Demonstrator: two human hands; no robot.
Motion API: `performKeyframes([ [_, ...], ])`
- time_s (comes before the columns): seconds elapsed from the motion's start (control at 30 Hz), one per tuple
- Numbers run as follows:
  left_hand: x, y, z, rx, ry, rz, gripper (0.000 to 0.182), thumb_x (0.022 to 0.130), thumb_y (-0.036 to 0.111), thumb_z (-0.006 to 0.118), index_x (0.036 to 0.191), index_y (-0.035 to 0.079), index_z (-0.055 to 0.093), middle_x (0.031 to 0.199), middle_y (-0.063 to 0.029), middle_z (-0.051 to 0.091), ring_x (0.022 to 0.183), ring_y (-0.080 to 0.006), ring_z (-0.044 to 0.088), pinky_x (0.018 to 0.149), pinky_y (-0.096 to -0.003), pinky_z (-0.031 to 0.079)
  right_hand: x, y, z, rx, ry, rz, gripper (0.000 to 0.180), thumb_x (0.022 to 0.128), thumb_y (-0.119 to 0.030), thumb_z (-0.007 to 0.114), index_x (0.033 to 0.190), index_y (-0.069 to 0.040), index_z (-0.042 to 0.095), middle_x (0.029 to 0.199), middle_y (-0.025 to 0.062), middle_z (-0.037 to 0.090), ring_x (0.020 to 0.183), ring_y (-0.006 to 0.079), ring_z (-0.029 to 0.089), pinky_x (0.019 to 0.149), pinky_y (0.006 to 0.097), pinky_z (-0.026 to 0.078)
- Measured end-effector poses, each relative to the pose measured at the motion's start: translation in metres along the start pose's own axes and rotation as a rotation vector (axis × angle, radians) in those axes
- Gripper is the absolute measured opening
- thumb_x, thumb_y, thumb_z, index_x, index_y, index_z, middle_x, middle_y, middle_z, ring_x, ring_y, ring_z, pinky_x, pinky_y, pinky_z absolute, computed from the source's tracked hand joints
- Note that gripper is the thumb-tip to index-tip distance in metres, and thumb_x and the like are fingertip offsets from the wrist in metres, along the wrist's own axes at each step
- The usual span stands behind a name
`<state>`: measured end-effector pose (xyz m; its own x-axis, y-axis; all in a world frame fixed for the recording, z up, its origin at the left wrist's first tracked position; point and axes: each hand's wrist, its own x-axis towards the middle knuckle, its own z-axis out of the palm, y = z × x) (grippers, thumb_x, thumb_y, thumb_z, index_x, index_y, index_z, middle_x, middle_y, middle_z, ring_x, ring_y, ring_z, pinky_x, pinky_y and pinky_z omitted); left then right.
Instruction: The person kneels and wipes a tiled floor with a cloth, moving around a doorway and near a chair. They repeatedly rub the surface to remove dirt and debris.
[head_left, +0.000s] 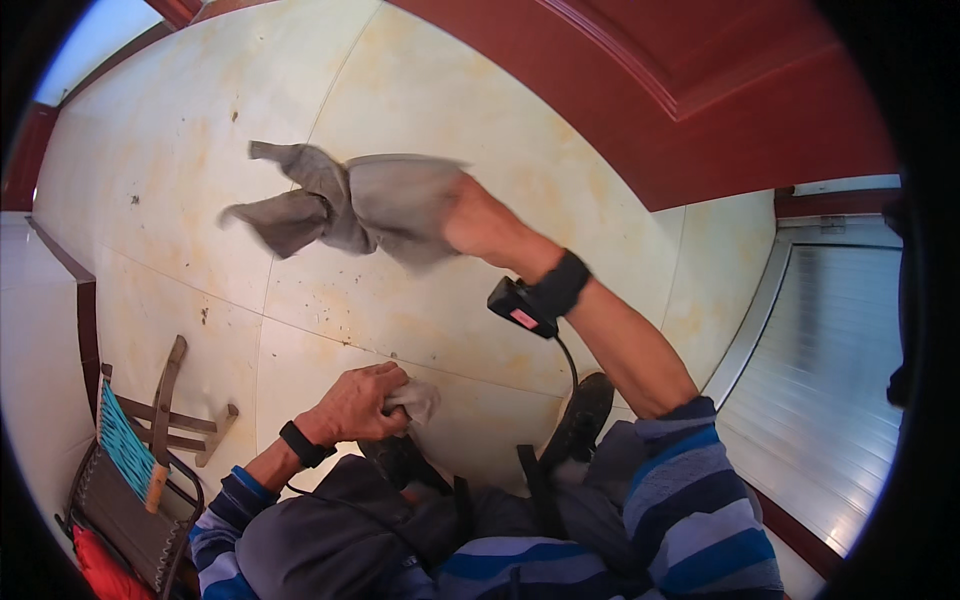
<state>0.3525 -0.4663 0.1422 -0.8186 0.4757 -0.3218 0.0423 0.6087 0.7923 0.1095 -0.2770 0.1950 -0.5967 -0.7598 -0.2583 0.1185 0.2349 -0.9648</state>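
My right hand (476, 217), blurred by motion, grips one end of a grey-brown cloth (397, 191). The cloth stretches to the left above the floor, twisted at its middle and forked into two loose ends. My left hand (358, 401) is low and close to my body, with its fingers closed around a small crumpled whitish piece (417, 400). Whether that piece is cloth or thin plastic I cannot tell. Both wrists wear black straps, and a black box (521, 306) with a cable hangs at the right one.
The pale tiled floor (480, 315) bears scattered crumbs of debris (345, 322). A dark red panelled door (720, 142) stands upper right, a metal-framed ribbed panel (817, 375) right. At lower left are a wooden folding stool (161, 405) with turquoise cords and a dark-framed chair (120, 495).
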Motion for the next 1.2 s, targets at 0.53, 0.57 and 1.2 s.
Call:
performKeyframes([
  [0.53,0.005,0.005,-0.005,-0.05,0.061,-0.009,0.026,0.073,0.017,0.069,0.093,0.001,0.061,0.088,-0.0199,0.063,0.081,-0.0431,0.065,0.072,-0.0485,0.055,-0.02,-0.043,-0.042,1.067,-0.189,-0.37,0.03,0.113,-0.022,0.047,0.124,-0.002,0.068,0.114,0.0086,0.073,0.101,0.0199,0.069,0.095,0.0349,0.057],
  [0.57,0.005,0.005,-0.005,-0.05,0.065,-0.001,0.025,0.074,0.017,0.068,0.092,0.001,0.061,0.087,-0.0196,0.062,0.08,-0.043,0.065,0.071,-0.0486,0.055,-0.029,-0.046,-0.052,1.093,-0.218,-0.417,0.033,0.112,-0.023,0.047,0.128,-0.002,0.066,0.12,0.0105,0.071,0.107,0.0215,0.068,0.1,0.0366,0.055],
  [1.2,0.009,0.007,0.0,-0.026,-0.007,-0.146,0.024,0.073,0.017,0.068,0.088,0.001,0.06,0.082,-0.0191,0.06,0.075,-0.0439,0.064,0.067,-0.0484,0.054,-0.095,0.196,0.027,-0.959,0.264,-0.033,0.044,0.087,-0.019,0.073,0.127,-0.004,0.062,0.12,0.0176,0.061,0.112,0.0366,0.059,0.09,0.0466,0.053],
])
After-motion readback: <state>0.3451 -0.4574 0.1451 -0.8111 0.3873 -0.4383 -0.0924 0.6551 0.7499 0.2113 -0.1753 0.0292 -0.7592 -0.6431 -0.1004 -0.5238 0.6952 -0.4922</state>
